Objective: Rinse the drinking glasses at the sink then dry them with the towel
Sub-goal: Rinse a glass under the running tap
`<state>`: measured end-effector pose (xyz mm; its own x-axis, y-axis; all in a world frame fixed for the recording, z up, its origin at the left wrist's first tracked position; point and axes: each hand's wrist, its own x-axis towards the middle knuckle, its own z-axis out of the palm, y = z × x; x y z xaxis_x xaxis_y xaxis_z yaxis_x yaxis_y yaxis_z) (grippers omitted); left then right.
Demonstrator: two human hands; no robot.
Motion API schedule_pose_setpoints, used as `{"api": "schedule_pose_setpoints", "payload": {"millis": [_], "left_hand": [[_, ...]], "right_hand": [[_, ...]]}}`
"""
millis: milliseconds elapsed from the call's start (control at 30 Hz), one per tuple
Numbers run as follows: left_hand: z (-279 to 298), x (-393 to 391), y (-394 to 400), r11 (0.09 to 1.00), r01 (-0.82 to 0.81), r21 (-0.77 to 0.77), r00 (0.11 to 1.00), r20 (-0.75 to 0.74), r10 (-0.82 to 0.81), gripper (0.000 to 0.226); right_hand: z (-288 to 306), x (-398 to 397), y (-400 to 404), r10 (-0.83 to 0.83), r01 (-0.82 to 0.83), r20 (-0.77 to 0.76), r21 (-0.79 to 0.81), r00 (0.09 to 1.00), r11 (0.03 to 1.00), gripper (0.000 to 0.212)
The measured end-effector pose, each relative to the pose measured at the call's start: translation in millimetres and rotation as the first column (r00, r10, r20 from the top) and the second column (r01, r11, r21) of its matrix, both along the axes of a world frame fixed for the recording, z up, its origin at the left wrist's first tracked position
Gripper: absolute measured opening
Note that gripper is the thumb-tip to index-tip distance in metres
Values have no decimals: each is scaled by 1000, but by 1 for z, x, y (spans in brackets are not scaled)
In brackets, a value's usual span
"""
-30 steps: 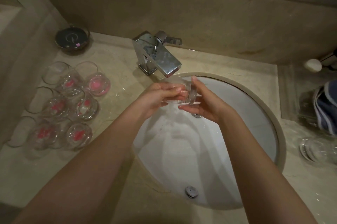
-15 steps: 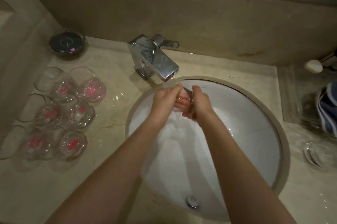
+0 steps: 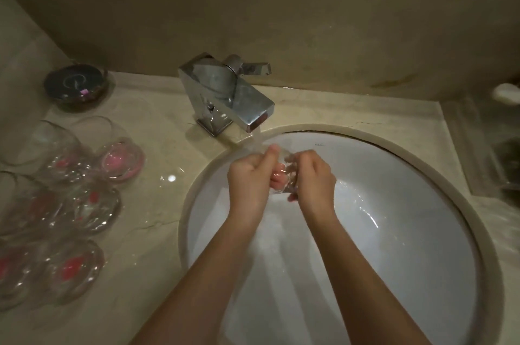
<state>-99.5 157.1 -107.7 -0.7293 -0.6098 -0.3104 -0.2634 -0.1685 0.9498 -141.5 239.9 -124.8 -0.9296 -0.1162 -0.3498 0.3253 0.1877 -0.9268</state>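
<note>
Head view: both hands have shifted slightly nearer the square chrome faucet [image 3: 229, 97] than half a second ago. Left hand [image 3: 249, 176] and right hand [image 3: 313, 176] are gripping one clear drinking glass [image 3: 284, 176] between them under the water, over the white oval sink [image 3: 394, 232]. About six clear pink-based glasses [image 3: 73, 198] are sitting left on the counter, blurred.

Dark round dish [image 3: 76, 86] at counter's back left; white object [image 3: 506, 93] far right.
</note>
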Motion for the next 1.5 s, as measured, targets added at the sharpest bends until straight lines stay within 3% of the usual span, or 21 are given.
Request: {"api": "schedule_pose_setpoints", "payload": {"millis": [67, 133, 233, 333, 400, 467, 500, 567, 633, 733, 800, 867, 900, 967, 1000, 1067, 1100, 1200, 1333, 1433, 1500], "left_hand": [[-6, 6, -1, 990, 55, -128, 996, -60, -63, 37], [-8, 9, -1, 977, 92, -192, 993, -60, -106, 40], [0, 3, -7, 999, 51, -15, 999, 19, -50, 37], [12, -8, -24, 934, 135, 332, 983, 74, -168, 32], [11, -11, -29, 917, 168, 362, 981, 31, -192, 30], [4, -6, -23, 966, 133, 222, 991, -58, -124, 24], [-2, -2, -19, 987, 120, 110, 990, -93, -110, 23], [-9, 5, -9, 990, 131, -51, 982, -131, -136, 26], [-13, 6, -5, 987, 133, -92, 984, -108, -143, 29], [-6, -4, -11, 981, 135, 136, 991, 6, -137, 26], [-3, -12, -20, 909, 180, 375, 972, 74, -223, 33], [-4, -15, -26, 890, 223, 397, 949, 121, -292, 38], [-5, -15, -25, 900, 220, 377, 960, 79, -268, 37], [-10, -13, -21, 947, 187, 261, 982, -71, -174, 35], [-14, -11, -19, 975, 175, 137, 980, -119, -159, 35], [-18, -9, -17, 977, 170, -127, 972, -140, -187, 34], [-18, -9, -17, 958, 180, -225, 967, -138, -214, 37], [-15, -11, -18, 902, 154, -402, 960, -156, -233, 54], [-13, -14, -21, 961, 124, -246, 975, -147, -164, 51], [-13, -13, -23, 983, 165, 76, 985, -70, -160, 31], [-14, -11, -24, 962, 212, 172, 976, -77, -202, 28]], "right_hand": [[12, -9, 5, 126, 3, 473, -262, 872, 965, 51], [12, -11, 3, 164, -52, 512, -226, 843, 973, 48], [1, 4, -7, 15, -18, 86, 36, 996, 999, 31], [-17, 21, -9, 100, -3, -524, 183, 846, 983, 34], [-22, 19, -4, 186, -59, -607, 222, 773, 973, 33], [-11, 9, -4, 111, -83, -363, 92, 925, 992, 24], [-3, 1, -5, 64, -65, -69, -21, 996, 998, 27], [8, -12, -1, 107, -23, 449, -187, 887, 982, 42], [8, -15, -2, 92, -8, 513, -164, 854, 987, 40], [-12, -1, -7, 12, -12, 2, 96, 1000, 995, 33], [-26, 11, -6, 115, 30, -504, 271, 856, 962, 36], [-36, 8, 1, 237, 26, -712, 337, 661, 941, 41], [-37, 4, 2, 247, 12, -715, 336, 654, 942, 40], [-23, -2, -1, 159, -50, -491, 228, 856, 972, 36], [-11, -6, -4, 81, -67, -206, 73, 975, 995, 36], [3, -15, -4, 88, -10, 391, -197, 916, 980, 40], [6, -19, -3, 129, 34, 523, -290, 843, 956, 38], [10, -15, -6, 103, 130, 563, -360, 820, 924, 31], [-12, 1, -19, -147, 153, 49, -166, 988, 974, 29], [-36, 8, -11, 60, 62, -627, 171, 777, 983, 40], [-46, 7, -3, 202, 20, -748, 276, 633, 961, 41]]}}
